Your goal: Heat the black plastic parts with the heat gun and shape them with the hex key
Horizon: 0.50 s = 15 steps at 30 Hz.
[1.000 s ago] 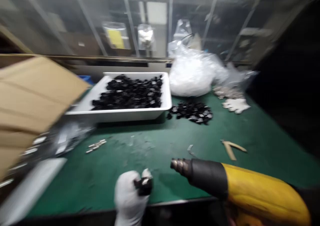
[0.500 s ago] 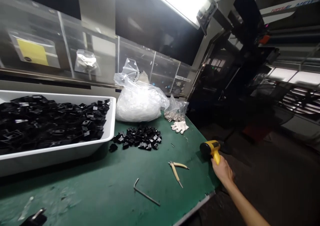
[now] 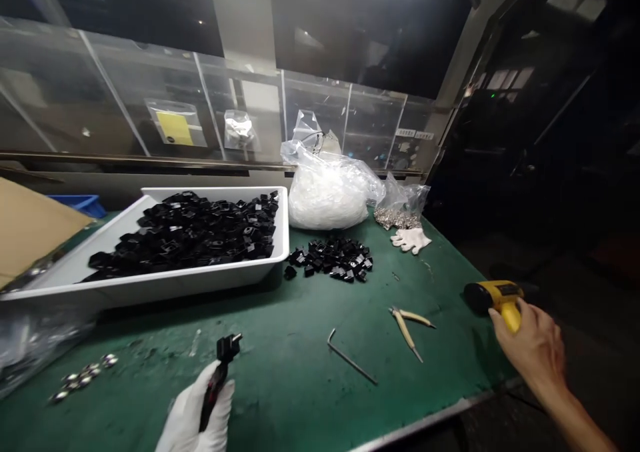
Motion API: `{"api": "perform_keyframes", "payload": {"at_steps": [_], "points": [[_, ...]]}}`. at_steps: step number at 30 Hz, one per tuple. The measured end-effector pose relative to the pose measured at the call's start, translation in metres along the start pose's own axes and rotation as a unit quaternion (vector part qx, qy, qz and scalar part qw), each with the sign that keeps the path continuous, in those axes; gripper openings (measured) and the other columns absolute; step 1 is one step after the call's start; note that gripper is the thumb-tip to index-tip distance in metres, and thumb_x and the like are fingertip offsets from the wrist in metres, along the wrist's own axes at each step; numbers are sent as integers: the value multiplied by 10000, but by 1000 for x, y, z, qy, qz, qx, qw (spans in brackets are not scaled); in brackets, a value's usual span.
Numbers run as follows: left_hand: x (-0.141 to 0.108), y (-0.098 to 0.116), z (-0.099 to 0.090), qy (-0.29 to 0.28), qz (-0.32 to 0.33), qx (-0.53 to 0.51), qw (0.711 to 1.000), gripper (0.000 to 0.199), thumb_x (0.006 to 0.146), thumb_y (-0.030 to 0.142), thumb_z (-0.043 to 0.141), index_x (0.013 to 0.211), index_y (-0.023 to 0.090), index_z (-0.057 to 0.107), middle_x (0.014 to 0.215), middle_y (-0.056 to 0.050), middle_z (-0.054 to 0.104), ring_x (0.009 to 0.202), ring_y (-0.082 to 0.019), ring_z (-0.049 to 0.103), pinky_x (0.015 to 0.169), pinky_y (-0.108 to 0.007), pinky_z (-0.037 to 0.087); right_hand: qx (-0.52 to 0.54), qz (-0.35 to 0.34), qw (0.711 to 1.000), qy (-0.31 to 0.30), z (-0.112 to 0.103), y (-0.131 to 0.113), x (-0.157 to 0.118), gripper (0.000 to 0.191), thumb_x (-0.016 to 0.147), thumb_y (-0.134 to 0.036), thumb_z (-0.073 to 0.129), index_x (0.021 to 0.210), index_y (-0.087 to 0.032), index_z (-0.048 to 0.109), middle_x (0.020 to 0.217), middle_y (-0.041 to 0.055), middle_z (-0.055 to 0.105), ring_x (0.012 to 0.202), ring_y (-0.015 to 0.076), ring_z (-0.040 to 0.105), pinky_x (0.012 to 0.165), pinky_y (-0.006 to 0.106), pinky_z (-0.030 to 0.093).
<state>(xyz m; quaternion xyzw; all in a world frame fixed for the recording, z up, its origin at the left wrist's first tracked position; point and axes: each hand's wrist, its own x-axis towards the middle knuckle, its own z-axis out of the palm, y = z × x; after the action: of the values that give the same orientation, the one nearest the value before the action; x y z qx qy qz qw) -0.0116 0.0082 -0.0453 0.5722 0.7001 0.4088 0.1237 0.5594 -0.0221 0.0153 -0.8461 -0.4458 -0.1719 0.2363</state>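
My left hand (image 3: 197,415), in a white glove, is at the bottom of the view and grips a small black plastic part (image 3: 225,353) on a dark stem. My right hand (image 3: 530,345) is bare, at the table's right edge, and wraps the yellow handle of a heat gun (image 3: 493,297) whose black nozzle points left. Between the hands lie a pair of cream-handled pliers (image 3: 407,325) and a steel Allen key (image 3: 350,364) on the green mat (image 3: 300,319). A heap of black plastic parts (image 3: 330,260) sits beyond them.
A white tray (image 3: 200,282) full of black parts stands at the back left. Behind the mat are a bag of white material (image 3: 327,195), a bag of metal pieces (image 3: 397,215) and a white glove (image 3: 411,240). Small metal pieces (image 3: 83,379) lie front left, near a cardboard flap (image 3: 30,229).
The view has swung left, bringing the tray back in. My gloved left hand now shows with the black part raised, and my right hand and the heat gun sit further right.
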Motion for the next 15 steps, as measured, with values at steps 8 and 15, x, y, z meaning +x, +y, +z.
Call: {"api": "perform_keyframes", "payload": {"at_steps": [8,15], "points": [[-40,63,-24,-103,-197,-280,934,529,909,650,538,1209,219,609,782,8,611,635,-136,550,686,-291,487,186,-275,911,-242,1,-190,-124,236,951,-466,608,1086,-278,652,1088,34,680,1025,220,636,914,310,509],[-118,75,-23,-226,-466,-542,661,629,861,785,462,1004,185,587,692,19,528,469,-92,433,424,-242,378,150,-269,913,-269,25,-214,-153,165,1007,-298,506,912,-204,601,908,99,649,865,293,596,796,415,452]]}}
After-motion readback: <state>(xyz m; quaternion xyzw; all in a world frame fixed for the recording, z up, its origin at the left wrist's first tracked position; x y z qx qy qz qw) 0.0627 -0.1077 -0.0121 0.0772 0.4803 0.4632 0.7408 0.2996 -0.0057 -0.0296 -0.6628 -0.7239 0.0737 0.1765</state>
